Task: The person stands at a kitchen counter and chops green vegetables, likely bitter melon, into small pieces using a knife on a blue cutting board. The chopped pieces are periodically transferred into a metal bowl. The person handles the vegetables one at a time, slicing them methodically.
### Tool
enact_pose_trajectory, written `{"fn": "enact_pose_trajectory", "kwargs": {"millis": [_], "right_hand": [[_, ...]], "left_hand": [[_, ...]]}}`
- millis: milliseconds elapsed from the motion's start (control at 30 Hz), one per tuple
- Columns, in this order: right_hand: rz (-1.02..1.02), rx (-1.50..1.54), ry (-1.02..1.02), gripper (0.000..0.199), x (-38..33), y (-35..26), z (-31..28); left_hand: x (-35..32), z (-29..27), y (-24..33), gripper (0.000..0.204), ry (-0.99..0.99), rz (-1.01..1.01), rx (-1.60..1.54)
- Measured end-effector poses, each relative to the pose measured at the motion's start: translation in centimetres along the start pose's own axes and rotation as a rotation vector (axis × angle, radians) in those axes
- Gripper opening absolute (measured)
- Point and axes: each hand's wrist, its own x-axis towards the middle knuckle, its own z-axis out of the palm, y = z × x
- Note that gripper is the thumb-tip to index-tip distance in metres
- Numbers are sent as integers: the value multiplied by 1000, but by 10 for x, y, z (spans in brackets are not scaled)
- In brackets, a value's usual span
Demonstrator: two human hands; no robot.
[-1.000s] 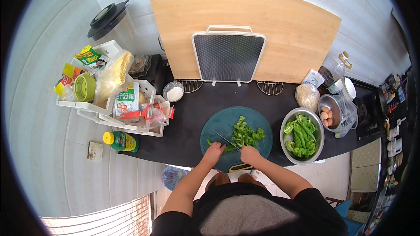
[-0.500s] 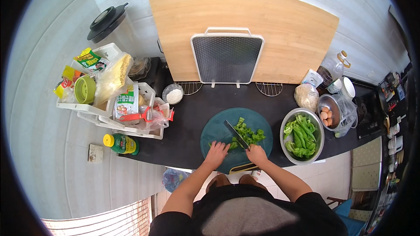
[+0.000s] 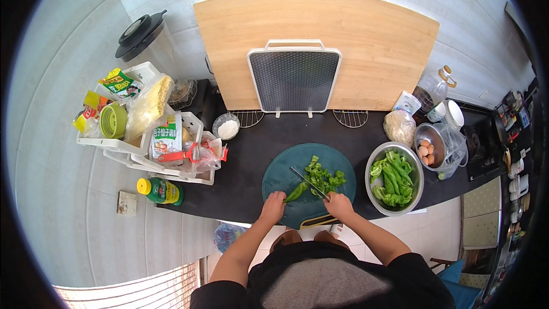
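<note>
Person stands at the near edge of a black counter (image 3: 251, 154), cutting on a round dark-green cutting board (image 3: 280, 177) that sits at that near edge, roughly mid-counter. Left hand (image 3: 273, 207) is curled, fingertips pinning a whole green pepper (image 3: 296, 192) on the near-left part of the board. Right hand (image 3: 339, 205) is closed around the handle of a knife (image 3: 309, 183); the blade runs diagonally up-left across the board, just beside the held pepper. Pile of chopped pepper pieces (image 3: 326, 176) lies on the board's centre-right, touching the blade side. Steel bowl of whole green peppers (image 3: 394, 180) sits just right of the board. Bowl of eggs (image 3: 430, 147) lies behind it toward the right end. Small dish of white powder (image 3: 228, 129) is toward the back left. White rack of packets (image 3: 166, 143) fills the left end, with a yellow-capped green bottle (image 3: 160, 190) at the near-left corner. Large wooden board (image 3: 314, 40) leans on the back wall.
</note>
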Motion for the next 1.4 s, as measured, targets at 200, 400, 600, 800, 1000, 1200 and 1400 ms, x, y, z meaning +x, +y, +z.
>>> {"fn": "enact_pose_trajectory", "kwargs": {"millis": [200, 400, 600, 800, 1000, 1200, 1400], "right_hand": [[-85, -21, 11, 21, -5, 0, -6], [-198, -187, -82, 20, -1, -4, 0], [-235, -244, -104, 20, -4, -13, -4], [-159, -270, -152, 19, 9, -12, 0], [-107, -255, -240, 19, 35, -17, 14], [-90, -228, -155, 19, 44, -24, 44], [-63, -117, -91, 20, 38, -21, 32]], "left_hand": [[2, -7, -1, 30, 69, 160, 3], [7, -7, -2, 32, 80, 147, -24], [9, -4, -7, 31, 56, 144, -28], [14, -7, -6, 31, 57, 151, -42], [15, -3, -10, 31, 50, 127, -7], [12, -2, -13, 32, 39, 104, 19], [7, 2, -14, 31, 14, 54, -21]]}}
